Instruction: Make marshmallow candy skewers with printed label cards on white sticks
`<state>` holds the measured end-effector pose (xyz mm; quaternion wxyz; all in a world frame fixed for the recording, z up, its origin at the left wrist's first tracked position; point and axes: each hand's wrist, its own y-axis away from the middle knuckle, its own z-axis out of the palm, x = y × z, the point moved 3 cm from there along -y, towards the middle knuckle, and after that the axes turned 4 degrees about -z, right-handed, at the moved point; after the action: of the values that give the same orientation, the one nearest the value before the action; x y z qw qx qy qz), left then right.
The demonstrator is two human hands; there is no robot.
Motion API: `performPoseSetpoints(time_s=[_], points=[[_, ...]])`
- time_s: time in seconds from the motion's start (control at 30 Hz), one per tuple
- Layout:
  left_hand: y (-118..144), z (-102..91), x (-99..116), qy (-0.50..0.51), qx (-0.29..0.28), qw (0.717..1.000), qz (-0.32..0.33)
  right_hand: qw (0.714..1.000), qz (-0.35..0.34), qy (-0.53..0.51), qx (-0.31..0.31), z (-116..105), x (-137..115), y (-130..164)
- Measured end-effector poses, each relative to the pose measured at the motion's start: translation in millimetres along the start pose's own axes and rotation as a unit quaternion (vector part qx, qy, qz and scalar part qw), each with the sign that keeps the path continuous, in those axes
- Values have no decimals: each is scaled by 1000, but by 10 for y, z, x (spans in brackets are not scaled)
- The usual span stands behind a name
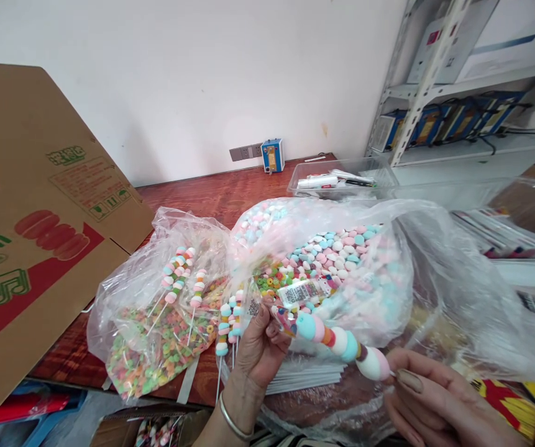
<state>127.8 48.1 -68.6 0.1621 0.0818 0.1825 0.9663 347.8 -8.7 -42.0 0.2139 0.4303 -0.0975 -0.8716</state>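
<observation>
A candy skewer (351,344) of pastel puffs and small coloured rings is stretched at a slant between my hands. My left hand (260,344), with a bangle at the wrist, is closed on a small patterned plastic wrapper (286,320) at the skewer's upper end. At the lower end, my right hand (439,397) pinches the thin stick just past the last pink and white puff. Behind the skewer lies a barcode label (299,292), over an open plastic bag (402,267) of pastel candies (337,248). Finished skewers (223,326) rest left of my left hand.
Another clear bag (155,230) at left holds ring-shaped pieces (160,347), with skewers (197,288) on top. White sticks (304,379) lie beneath my hands. A large cardboard box (38,186) stands at far left. A plastic tray (342,180) and a blue device (273,155) sit behind.
</observation>
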Motion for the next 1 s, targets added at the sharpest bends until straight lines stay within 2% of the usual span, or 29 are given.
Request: performPoseSetpoints(time_s=[0.13, 0.3, 0.43, 0.57, 0.63, 0.7, 0.8, 0.9, 1.0], points=[[-2, -8, -10, -5, 4, 1000, -7, 999, 4, 6, -40, -34, 49, -32], [23, 50, -36, -13, -31, 999, -19, 999, 6, 13, -30, -18, 40, -41], [43, 75, -43, -17, -40, 999, -8, 999, -7, 47, -3, -16, 25, -36], [42, 26, -35, -23, 15, 999, 21, 981, -59, 165, 82, -87, -7, -13], [36, 21, -30, -31, 30, 998, 47, 951, -131, 255, 117, -137, -54, 6], [27, 39, -35, -37, 30, 997, 66, 904, -211, 354, 117, -176, -97, 23], [16, 78, -57, -51, 32, 995, 78, 815, -300, 488, 86, -213, -118, 40], [10, 100, -57, -83, 35, 991, 103, 725, -373, 576, 61, -205, -129, 67], [5, 101, -24, -120, 38, 983, 131, 663, -417, 621, 29, -155, -160, 95]])
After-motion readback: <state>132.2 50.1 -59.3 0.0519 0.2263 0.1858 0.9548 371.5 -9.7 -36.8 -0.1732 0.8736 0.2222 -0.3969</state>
